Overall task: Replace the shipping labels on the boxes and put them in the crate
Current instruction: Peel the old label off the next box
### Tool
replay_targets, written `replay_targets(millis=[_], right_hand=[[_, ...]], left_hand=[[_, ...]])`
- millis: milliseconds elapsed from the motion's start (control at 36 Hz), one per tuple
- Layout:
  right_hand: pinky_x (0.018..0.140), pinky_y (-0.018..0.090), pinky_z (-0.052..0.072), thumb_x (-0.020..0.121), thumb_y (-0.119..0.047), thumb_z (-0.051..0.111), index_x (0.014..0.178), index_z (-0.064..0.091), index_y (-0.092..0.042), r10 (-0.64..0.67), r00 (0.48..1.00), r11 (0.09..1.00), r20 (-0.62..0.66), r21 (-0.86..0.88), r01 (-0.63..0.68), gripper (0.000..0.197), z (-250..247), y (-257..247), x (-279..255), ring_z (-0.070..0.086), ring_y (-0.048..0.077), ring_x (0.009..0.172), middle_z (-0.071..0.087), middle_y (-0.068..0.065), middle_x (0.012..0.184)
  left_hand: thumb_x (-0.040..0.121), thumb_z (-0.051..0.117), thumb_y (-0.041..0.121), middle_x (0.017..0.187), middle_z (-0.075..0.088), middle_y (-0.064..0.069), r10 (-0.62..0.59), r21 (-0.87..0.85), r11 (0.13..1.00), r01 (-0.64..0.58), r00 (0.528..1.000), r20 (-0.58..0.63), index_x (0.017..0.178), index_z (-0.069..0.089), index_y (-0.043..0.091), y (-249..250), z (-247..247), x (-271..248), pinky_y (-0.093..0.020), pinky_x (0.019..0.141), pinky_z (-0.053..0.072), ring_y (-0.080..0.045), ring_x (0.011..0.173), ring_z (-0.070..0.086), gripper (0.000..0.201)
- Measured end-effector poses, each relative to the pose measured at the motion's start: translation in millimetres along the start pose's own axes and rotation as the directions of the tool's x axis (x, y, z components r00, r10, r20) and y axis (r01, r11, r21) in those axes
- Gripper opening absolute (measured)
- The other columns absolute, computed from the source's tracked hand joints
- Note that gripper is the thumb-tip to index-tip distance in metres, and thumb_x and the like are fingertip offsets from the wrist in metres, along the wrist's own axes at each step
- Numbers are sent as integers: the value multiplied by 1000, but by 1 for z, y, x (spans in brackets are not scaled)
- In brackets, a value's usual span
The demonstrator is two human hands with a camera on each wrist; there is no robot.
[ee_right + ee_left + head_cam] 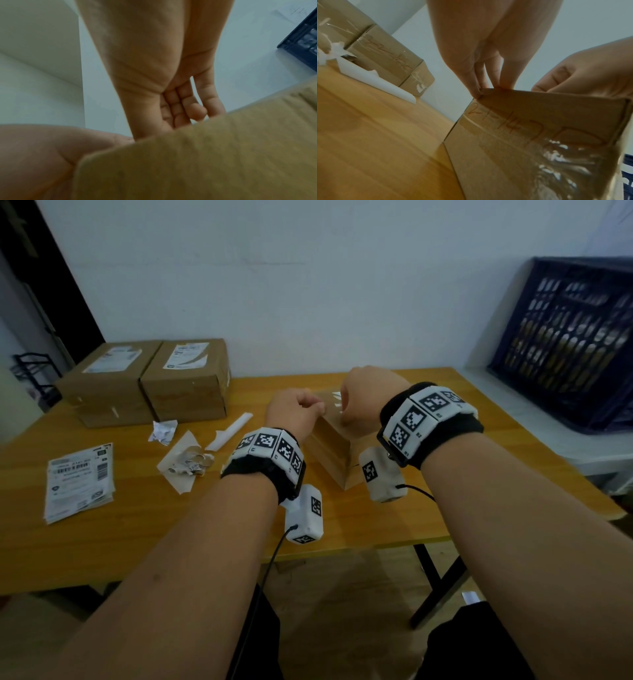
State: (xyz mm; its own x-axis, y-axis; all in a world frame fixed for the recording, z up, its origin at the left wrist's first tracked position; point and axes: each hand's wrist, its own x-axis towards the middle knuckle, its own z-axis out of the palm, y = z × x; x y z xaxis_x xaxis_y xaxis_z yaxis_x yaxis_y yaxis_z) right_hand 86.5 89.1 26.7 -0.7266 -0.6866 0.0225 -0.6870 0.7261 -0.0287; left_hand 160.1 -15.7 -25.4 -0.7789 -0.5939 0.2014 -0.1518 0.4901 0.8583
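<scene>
Wooden tabletop (144, 535) with an orange-brown grain, set against a plain white wall (274, 268). At far left, a stack of printed shipping labels (79, 482) lies flat; behind it, two taped cardboard boxes (147, 381) stand side by side, each bearing a label on top. Toward the middle lie crumpled paper scraps (183, 460) and a white backing strip (230, 431). At centre, a small brown cardboard box (334, 455) rests on the tabletop, its long axis running away from the viewer and angled slightly rightward, glossy tape across its top, handwriting on one side face. The left hand (294, 412) pinches the box's upper left corner between thumb and fingertips; the right hand (368, 398), fingers curled, works at the top surface, its exact grip hidden. At far right, a dark blue slotted plastic crate (565, 344) sits on a white ledge.
</scene>
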Motion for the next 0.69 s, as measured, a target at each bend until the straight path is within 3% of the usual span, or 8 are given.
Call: replay_targets(millis=[111,306,417,528,611,694], right_hand=[[74,36,58,81,-34,72,97,70,-12,-22,999,1000,40,-14,22,27,0,-1,4,66,22,82,69,4,91],[73,33,54,85,-31,67,102,70,-7,-26,997,999,77,49,23,29,1,3,5,66,23,87,70,8,96],[69,31,52,88,-32,61,97,69,-8,-2,998,995,66,96,-5,27,5,6,4,65,22,85,70,7,92],[66,31,50,88,-33,58,93,69,-9,16,999,990,52,140,-23,26,8,10,3,64,22,82,69,7,90],[72,32,54,89,-29,61,93,72,-11,6,999,961,44,274,-18,22,5,20,2,66,21,85,71,6,91],[77,31,59,88,-21,66,86,75,-12,11,997,863,70,504,-45,13,-1,32,-1,70,19,81,74,7,87]], left_hand=[[91,63,19,119,64,1,-5,22,1000,5,1000,-12,101,71,13,-2,1,2,-20,87,33,-5,97,48,14],[89,65,17,102,60,7,-13,-26,1000,13,1000,-2,87,68,18,-4,0,4,-19,87,34,-6,97,51,4],[89,65,17,111,63,4,-2,-26,1000,2,1000,-6,93,71,15,-4,0,4,-20,88,34,-6,99,50,8],[89,65,17,103,60,7,1,-23,1000,-1,1000,2,96,72,13,-3,0,3,-21,89,35,-7,98,51,11],[89,65,17,100,60,7,-1,-29,1000,0,1000,-5,93,72,14,-3,0,2,-21,87,36,-7,96,52,9],[88,66,18,100,59,9,-11,-36,999,11,1000,-14,90,71,16,-4,0,2,-20,86,35,-7,97,53,6]])
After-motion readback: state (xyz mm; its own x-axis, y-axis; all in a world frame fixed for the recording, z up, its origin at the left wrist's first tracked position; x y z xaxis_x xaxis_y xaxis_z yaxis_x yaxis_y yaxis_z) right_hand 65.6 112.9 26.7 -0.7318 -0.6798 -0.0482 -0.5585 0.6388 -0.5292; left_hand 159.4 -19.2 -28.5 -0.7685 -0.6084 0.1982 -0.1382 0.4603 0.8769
